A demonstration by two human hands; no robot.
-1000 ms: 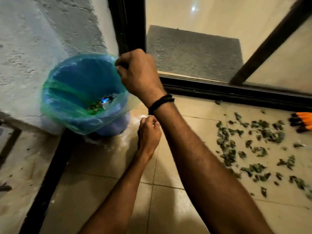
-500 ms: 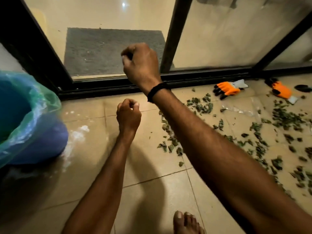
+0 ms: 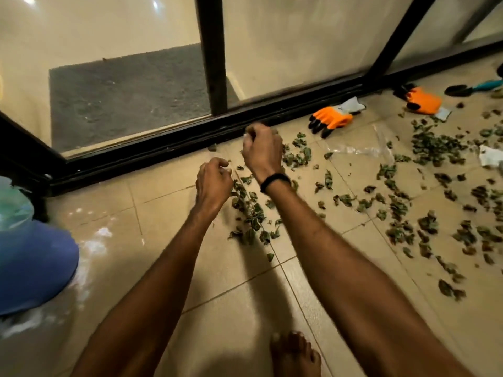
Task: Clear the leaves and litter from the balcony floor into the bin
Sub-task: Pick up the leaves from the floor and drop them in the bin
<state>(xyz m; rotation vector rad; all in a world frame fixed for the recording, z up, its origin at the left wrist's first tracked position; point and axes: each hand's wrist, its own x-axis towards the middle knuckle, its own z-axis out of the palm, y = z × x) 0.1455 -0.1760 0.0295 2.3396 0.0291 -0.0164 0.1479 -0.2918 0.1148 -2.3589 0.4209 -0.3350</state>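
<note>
Dry green leaves [image 3: 251, 214] lie scattered over the tan tiled floor, thickest toward the right [image 3: 432, 145]. The blue bin [image 3: 32, 268] with its green liner [image 3: 13, 205] shows at the left edge, partly cut off. My left hand [image 3: 213, 183] hovers just over the nearest leaf patch, fingers loosely curled downward, nothing visible in it. Just beyond it, close to the door track, my right hand [image 3: 262, 153] hangs with fingers curled into a loose fist; its palm side is hidden. A clear plastic wrapper [image 3: 359, 151] and a white scrap [image 3: 490, 156] lie among the leaves.
Along the back runs a black sliding-door track [image 3: 163, 156], with glass panes and a grey mat behind. Two orange gloves [image 3: 330, 119] [image 3: 423, 100] and a teal-handled trowel [image 3: 473, 88] lie near the track at right. My bare foot [image 3: 294, 355] is at the bottom.
Both hands left the bin's rim and swung right and down to the leaf patch by the door track. The view turned right, pushing the bin to the left edge.
</note>
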